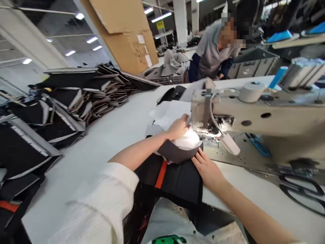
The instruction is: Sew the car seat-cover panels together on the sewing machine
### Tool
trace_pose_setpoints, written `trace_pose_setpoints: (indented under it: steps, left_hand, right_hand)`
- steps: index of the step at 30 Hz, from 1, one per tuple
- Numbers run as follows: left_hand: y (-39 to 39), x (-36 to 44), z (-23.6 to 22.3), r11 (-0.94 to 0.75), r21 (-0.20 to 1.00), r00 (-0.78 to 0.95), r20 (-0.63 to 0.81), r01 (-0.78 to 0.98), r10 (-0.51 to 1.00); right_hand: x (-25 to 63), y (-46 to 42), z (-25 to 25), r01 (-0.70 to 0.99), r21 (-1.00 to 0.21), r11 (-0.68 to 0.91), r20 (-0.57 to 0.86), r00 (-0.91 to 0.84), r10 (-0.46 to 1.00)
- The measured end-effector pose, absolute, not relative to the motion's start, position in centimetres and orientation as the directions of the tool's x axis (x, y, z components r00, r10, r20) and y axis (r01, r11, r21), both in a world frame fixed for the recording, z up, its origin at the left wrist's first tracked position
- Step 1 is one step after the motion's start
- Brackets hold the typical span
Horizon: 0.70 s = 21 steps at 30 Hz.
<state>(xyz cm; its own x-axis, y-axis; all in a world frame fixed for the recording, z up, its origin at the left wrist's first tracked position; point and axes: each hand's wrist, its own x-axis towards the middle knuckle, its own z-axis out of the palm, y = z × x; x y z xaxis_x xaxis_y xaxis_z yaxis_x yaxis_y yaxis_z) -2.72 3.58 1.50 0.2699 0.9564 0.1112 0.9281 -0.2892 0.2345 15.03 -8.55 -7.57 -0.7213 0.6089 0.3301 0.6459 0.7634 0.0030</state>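
Touching the white cloth [167, 113] with the left hand [178, 128], just beside the head of the sewing machine [269, 117], with fingers bent; cannot tell if pinching it or only pressing. Resting the right hand [207, 169] at the edge of the dark band [175, 152], with fingers nearly straight and not closed around anything. Having the band at the machine, curved along the near side of the cloth, above the black piece [181, 183] with its orange strip [161, 174]. Cannot see the needle clearly, so judging with caution. Could make the cloth bunch or turn off line, by pulling more with one hand than with the other. Could put a crease in the curve of the band, by pushing unevenly with the right fingers. Could bring the left fingers too near to the machine's working parts, because of resting so close. Could also drag the black piece toward the lap, by leaning on it, or knock the scissors [302, 193], by swinging the right forearm outward.
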Motion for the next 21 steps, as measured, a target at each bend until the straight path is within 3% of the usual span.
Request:
trace_pose_setpoints:
  steps: [2, 5, 7, 10, 12, 15, 21]
  left_hand:
    - [2.0, -3.0, 1.5, -0.323, 0.154, 0.299, 0.162, 0.934, 0.941]
    - [-0.2, -2.6, 1.9, -0.394, -0.117, 0.411, 0.266, 0.912, 0.872]
    - [-1.1, -2.1, 2.2, -0.499, -0.205, 0.527, 0.117, 0.842, 0.842]
    - [-1.4, -1.3, 2.3, -0.605, -0.125, 0.558, -0.277, 0.787, 0.783]
    - [-1.3, -0.8, 2.3, -0.583, -0.103, 0.512, -0.373, 0.806, 0.773]
    - [-1.6, 0.4, 2.1, -0.549, -0.177, 0.469, -0.35, 0.817, 0.811]
    - [-2.7, 1.6, 1.1, -0.609, -0.256, 0.567, -0.225, 0.751, 0.793]
  right_hand:
    - [14.9, -8.5, -7.3, 0.654, -0.052, 0.755, 0.32, -0.705, 0.633]
    - [14.6, -8.4, -7.4, 0.694, -0.084, 0.715, 0.328, -0.658, 0.678]
    - [14.6, -8.5, -7.5, 0.686, -0.08, 0.723, 0.349, -0.66, 0.665]
    - [15.3, -8.9, -7.1, 0.674, -0.073, 0.736, 0.394, -0.658, 0.642]
    - [16.3, -9.3, -6.7, 0.693, -0.106, 0.713, 0.393, -0.629, 0.671]
    - [17.9, -9.6, -6.2, 0.704, -0.17, 0.69, 0.38, -0.6, 0.705]
    - [18.6, -9.2, -6.8, 0.572, -0.162, 0.804, 0.531, -0.637, 0.559]
